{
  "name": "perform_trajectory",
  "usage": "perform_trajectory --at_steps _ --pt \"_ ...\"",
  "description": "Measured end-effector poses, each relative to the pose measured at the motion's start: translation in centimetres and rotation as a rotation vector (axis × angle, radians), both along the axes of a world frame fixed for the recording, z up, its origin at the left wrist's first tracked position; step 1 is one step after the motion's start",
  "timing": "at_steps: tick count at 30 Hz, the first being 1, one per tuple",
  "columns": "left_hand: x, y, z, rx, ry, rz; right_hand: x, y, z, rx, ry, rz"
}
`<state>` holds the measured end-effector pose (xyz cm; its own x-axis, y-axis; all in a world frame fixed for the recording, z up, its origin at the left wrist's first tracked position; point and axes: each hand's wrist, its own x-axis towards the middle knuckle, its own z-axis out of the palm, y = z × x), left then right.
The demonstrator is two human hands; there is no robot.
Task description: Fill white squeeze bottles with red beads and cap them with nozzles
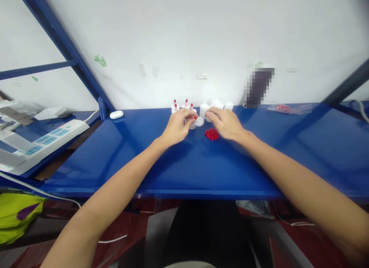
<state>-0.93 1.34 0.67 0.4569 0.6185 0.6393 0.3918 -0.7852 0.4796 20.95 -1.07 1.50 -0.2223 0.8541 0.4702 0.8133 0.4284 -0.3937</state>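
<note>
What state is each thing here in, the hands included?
Left bare hand: thumb and fingertips nearly together at a red tip; grip unclear.
Right bare hand: fingers curled beside plain white bottles; contact unclear.
White plastic bottles with red tips: upright.
Small red pieces: loosely heaped on the blue table.
White oval case: shut.
Clear plastic bag: lying flat, red contents.
White power strip: lying sockets-up.

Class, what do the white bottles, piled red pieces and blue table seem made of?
White bottles: probably matte plastic; milky look.
Red pieces: likely plastic, even colour; finish too small to tell.
Blue table: glossy, perhaps painted metal; smooth surface with blurred reflections.
</note>
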Motion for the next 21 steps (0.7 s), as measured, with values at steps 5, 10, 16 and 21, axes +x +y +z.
perform_trajectory --at_steps 5,10,16,21 --pt "-0.5 0.6 -1.3 0.012 0.246 0.016 0.0 0.2 -0.2 -0.029 0.02 -0.01" --pt "-0.6 1.3 -2.1 0.059 0.237 0.055 -0.1 0.2 -0.3 -0.039 0.035 0.011" --pt "-0.5 0.4 -1.3 0.186 0.209 0.016 -0.1 0.0 -0.5 -0.026 0.094 0.099" --pt "1.0 -1.7 -0.6 0.375 0.02 -0.091 -0.1 -0.2 -0.5 0.012 0.168 0.369"
